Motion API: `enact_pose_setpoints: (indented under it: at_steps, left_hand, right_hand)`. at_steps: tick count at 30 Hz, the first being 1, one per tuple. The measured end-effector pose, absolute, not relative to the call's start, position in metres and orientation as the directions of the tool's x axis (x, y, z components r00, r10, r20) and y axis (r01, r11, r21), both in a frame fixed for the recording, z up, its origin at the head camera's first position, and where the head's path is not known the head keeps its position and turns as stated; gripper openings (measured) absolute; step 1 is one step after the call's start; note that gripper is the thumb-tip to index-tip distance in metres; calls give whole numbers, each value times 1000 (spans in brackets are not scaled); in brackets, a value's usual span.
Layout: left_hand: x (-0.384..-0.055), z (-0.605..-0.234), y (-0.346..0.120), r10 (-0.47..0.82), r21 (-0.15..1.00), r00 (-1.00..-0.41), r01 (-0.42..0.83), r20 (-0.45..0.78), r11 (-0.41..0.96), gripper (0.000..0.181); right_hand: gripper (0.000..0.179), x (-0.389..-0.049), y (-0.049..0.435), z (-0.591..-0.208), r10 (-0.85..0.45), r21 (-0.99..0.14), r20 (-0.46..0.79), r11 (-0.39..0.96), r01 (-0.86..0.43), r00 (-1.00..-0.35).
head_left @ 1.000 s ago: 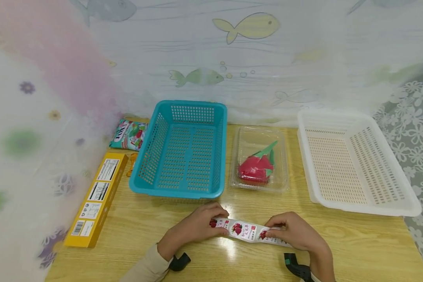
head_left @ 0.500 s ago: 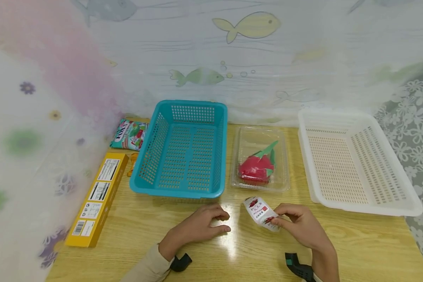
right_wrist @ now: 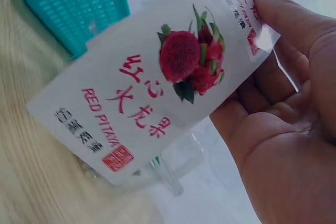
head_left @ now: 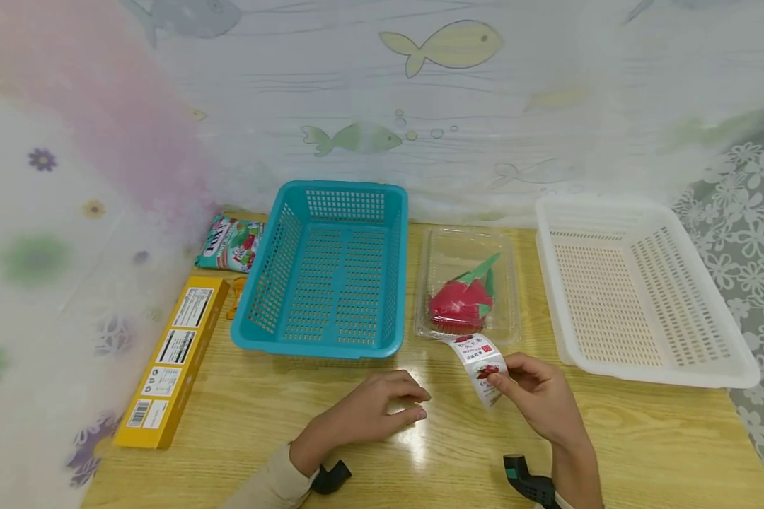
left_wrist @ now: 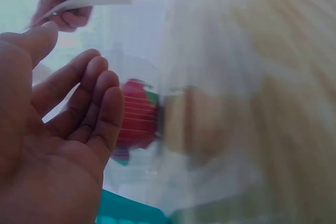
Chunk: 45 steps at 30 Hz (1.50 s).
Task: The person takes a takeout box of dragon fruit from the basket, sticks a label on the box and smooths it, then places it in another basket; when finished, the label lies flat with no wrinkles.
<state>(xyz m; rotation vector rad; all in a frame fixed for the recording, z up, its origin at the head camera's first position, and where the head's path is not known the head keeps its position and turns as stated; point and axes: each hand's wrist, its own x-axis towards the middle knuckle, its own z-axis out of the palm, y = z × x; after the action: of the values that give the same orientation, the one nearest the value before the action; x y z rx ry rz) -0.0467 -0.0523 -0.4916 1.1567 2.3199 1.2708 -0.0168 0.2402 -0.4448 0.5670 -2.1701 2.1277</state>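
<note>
A strip of red pitaya sticker labels [head_left: 477, 357] is pinched between the thumb and fingers of my right hand [head_left: 544, 396]. In the right wrist view the label strip [right_wrist: 152, 87] shows a printed dragon fruit and red lettering. Its far end comes up to the front edge of a clear plastic box [head_left: 506, 283] in the head view; whether they touch I cannot tell. Inside that box lies a red pitaya [head_left: 460, 304] with green leaf tips. My left hand [head_left: 375, 410] holds nothing, its fingers loosely bent over the table; in the left wrist view the palm [left_wrist: 58, 156] faces the camera.
A blue-green basket [head_left: 318, 350] stands left of the box, and a white basket [head_left: 662, 378] to the right. At the far left are a yellow carton [head_left: 172, 360], a teal FOX'S packet [head_left: 229, 244] and a small orange item [head_left: 237, 297]. A patterned wall covering borders the table.
The left hand has let go of the label strip. My right hand has lifted and turned the strip, swinging its free end up toward the clear box.
</note>
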Motion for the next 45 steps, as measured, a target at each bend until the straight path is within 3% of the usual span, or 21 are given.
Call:
enact_pose_setpoints:
  at_steps: [7, 16, 23, 28, 38, 45]
  left_hand:
    - [-45, -471, -43, 706, 835, -665, 514, 243, 197, 25]
    - [-45, -447, -19, 524, 875, -786, 462, 329, 143, 27]
    - [-48, -434, -2, 469, 888, -803, 453, 368, 80, 23]
    - [-49, -433, 8, 438, 918, -835, 394, 334, 51, 19]
    - [-56, -429, 15, 377, 965, -897, 260, 229, 33, 15]
    - [-59, -430, 13, 390, 984, -905, 177, 171, -22, 20]
  right_hand:
    - [27, -17, 227, -442, -211, -948, 317, -55, -313, -925]
    - [17, -20, 213, -433, -186, -937, 344, -12, -348, -920]
    - [6, -20, 205, -430, -144, -940, 326, 54, -337, -934]
    - [7, -21, 196, -432, -91, -918, 378, 88, -386, -921]
    - [19, -20, 191, -432, -53, -883, 372, 289, -370, -927]
    - [36, -21, 194, -430, 57, -809, 554, 273, -520, -831]
